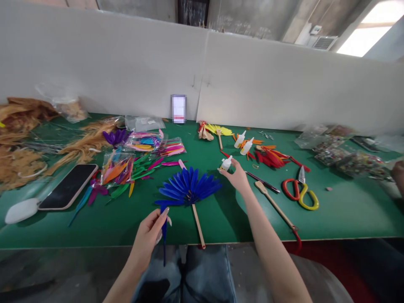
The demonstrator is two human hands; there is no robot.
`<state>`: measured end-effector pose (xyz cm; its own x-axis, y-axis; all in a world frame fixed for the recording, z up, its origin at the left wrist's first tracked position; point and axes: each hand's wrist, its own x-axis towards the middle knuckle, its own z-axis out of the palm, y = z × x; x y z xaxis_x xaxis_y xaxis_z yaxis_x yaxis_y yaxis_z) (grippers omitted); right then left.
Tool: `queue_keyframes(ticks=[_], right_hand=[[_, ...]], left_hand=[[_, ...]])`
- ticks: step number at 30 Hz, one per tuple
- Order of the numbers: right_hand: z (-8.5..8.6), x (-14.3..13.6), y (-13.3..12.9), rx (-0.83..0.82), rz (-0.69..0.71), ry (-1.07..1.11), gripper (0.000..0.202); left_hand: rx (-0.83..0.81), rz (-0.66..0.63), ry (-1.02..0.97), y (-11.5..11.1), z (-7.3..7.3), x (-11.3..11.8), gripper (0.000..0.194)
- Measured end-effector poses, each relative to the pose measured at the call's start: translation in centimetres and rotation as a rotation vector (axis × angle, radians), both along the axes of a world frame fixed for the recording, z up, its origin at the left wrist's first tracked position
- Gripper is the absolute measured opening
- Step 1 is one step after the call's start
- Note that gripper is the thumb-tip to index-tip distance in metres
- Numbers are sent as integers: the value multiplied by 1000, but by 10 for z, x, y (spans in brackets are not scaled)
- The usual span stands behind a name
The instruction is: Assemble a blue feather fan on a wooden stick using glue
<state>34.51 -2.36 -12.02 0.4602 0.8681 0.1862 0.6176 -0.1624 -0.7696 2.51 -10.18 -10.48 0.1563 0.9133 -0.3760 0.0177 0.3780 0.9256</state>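
A fan of blue feathers (192,185) on a wooden stick (198,225) lies on the green table, its stick pointing toward the front edge. At the fan's lower left, my left hand (153,227) pinches a loose blue feather (164,235) that hangs down past the table edge. My right hand (235,174) is to the right of the fan, with its fingers closed around a small white bottle (226,163). Two similar white bottles (240,139) stand farther back, beside orange and red feathers (271,156). A yellow feather fan (218,129) lies behind.
Scissors (305,189), a pen (263,182) and a bare wooden stick (277,206) lie on the right. Bagged beads (353,158) are farther right, near another person's hand (398,176). Bagged colored feathers (118,168), a phone (68,187) and brown fibers (85,141) occupy the left.
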Motion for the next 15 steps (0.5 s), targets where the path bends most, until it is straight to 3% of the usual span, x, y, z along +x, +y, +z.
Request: queue_keyframes(ticks=[3, 5, 9, 15], right_hand=[[-4, -6, 8, 18, -3, -16, 43], [4, -9, 6, 58, -3, -35, 36], [35, -16, -10, 133, 47, -61, 41], [85, -38, -50, 38, 330, -101, 45]], left_hand=[[9, 4, 29, 0, -3, -1, 49], [19, -1, 36, 0, -4, -1, 51], [31, -7, 40, 1, -4, 1, 52], [57, -11, 31, 1, -6, 2, 51]])
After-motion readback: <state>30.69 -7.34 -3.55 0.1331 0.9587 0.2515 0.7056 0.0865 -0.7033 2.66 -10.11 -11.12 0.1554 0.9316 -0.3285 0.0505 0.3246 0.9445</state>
